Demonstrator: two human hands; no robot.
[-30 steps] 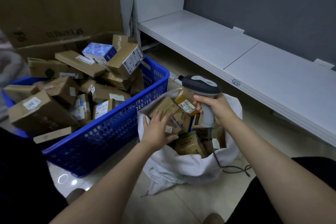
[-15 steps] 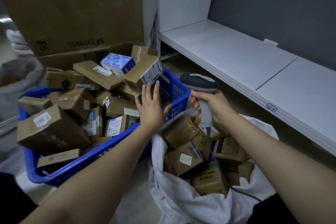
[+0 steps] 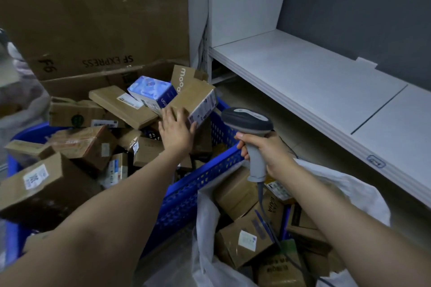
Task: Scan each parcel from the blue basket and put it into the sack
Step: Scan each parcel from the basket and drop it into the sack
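Note:
The blue basket (image 3: 198, 184) on the left is heaped with several cardboard parcels. At its far right corner a brown parcel (image 3: 193, 98) with a white label on its end lies tilted on top. My left hand (image 3: 176, 129) lies flat against the near side of that parcel, fingers straight and the thumb by its label end. My right hand (image 3: 265, 149) grips the grey handle of the barcode scanner (image 3: 247, 121), held above the basket's right rim with its head pointing left. The white sack (image 3: 207, 228) at lower right stands open with several scanned parcels inside.
A large SF Express carton (image 3: 93, 18) stands behind the basket. A low white shelf (image 3: 314, 81) runs along the right under a grey wall. The scanner's cable (image 3: 262, 198) hangs down into the sack. A blue-and-white box (image 3: 151, 91) sits beside the tilted parcel.
My left hand left the sack, crossed the basket rim and now touches the tilted brown parcel. The scanner rose with my right hand away from the sack. The view turned towards the basket.

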